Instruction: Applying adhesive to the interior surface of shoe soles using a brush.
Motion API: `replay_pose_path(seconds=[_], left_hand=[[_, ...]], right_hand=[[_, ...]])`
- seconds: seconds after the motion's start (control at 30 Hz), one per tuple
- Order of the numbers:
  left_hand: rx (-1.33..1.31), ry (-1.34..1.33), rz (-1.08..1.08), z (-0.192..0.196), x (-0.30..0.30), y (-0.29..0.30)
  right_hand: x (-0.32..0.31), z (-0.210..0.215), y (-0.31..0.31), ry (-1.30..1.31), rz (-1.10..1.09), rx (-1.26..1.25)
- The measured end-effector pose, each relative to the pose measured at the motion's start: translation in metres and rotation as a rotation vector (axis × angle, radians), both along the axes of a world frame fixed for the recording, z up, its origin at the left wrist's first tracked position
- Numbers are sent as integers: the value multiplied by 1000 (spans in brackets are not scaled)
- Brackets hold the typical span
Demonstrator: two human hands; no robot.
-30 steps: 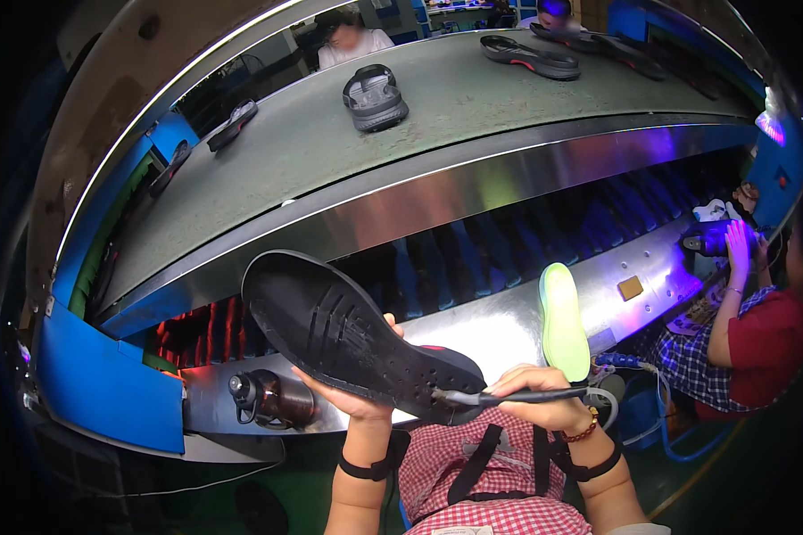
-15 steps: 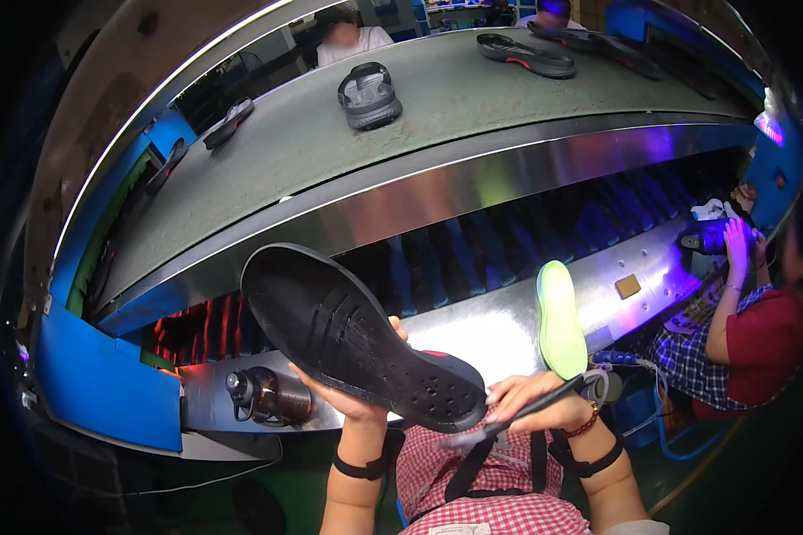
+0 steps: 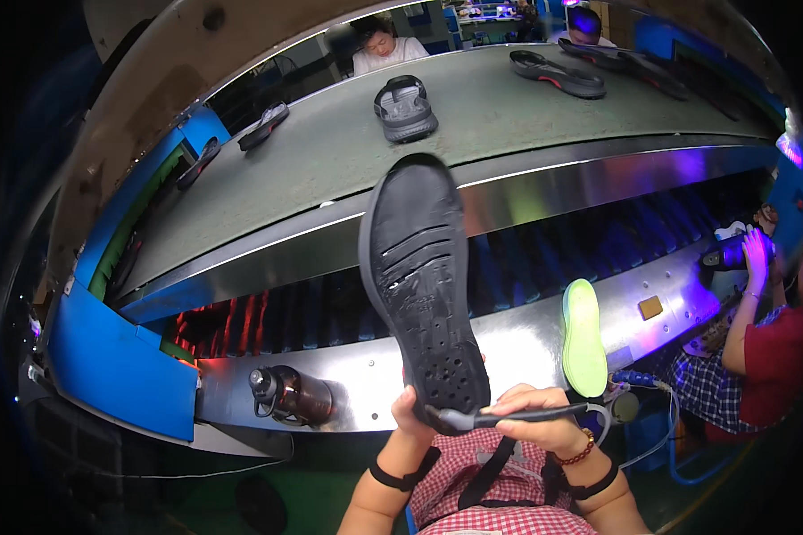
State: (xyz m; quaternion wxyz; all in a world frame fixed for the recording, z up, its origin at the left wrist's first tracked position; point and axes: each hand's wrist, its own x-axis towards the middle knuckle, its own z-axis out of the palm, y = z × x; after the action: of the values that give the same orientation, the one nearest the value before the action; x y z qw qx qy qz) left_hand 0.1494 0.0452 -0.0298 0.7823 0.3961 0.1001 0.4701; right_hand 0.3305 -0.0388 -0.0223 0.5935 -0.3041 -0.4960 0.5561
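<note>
A black shoe sole (image 3: pixel 424 276) stands nearly upright in front of me, its inner side with slots and a cluster of holes facing me. My left hand (image 3: pixel 409 415) grips it at the lower, heel end; most of those fingers are hidden behind it. A black-handled brush (image 3: pixel 535 414) lies across my right hand (image 3: pixel 542 426), pinched in the fingers. Its pale bristle tip touches the heel end of the sole's inside. From the handle's back end a thin hose curves down. To the right of this hand a yellow-green insole (image 3: pixel 584 339) rests on the metal ledge.
A dark bottle (image 3: pixel 290 394) stands on the ledge (image 3: pixel 357 379) at left. Several soles and a grey shoe (image 3: pixel 405 109) ride on the green conveyor belt (image 3: pixel 330 134). A small tan block (image 3: pixel 650 308) sits at right, near a co-worker's hands (image 3: pixel 755 254).
The sole has swung from leaning left to nearly upright. My left hand has shifted right and down to its heel end, and the brush tip now meets the sole's inside.
</note>
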Motion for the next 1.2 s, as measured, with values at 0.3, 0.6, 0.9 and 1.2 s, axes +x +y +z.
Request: replay_pose_path(seconds=[0.3, 0.6, 0.9, 1.2], left_hand=[[-141, 169, -301, 16, -6, 9], [-297, 314, -541, 18, -18, 8], [-518, 451, -635, 13, -28, 1], [-519, 275, -612, 1, -44, -6]], right_hand=[[28, 30, 16, -510, 220, 423], [48, 54, 26, -612, 509, 503], [59, 63, 31, -605, 632, 454], [73, 60, 21, -546, 510, 465]])
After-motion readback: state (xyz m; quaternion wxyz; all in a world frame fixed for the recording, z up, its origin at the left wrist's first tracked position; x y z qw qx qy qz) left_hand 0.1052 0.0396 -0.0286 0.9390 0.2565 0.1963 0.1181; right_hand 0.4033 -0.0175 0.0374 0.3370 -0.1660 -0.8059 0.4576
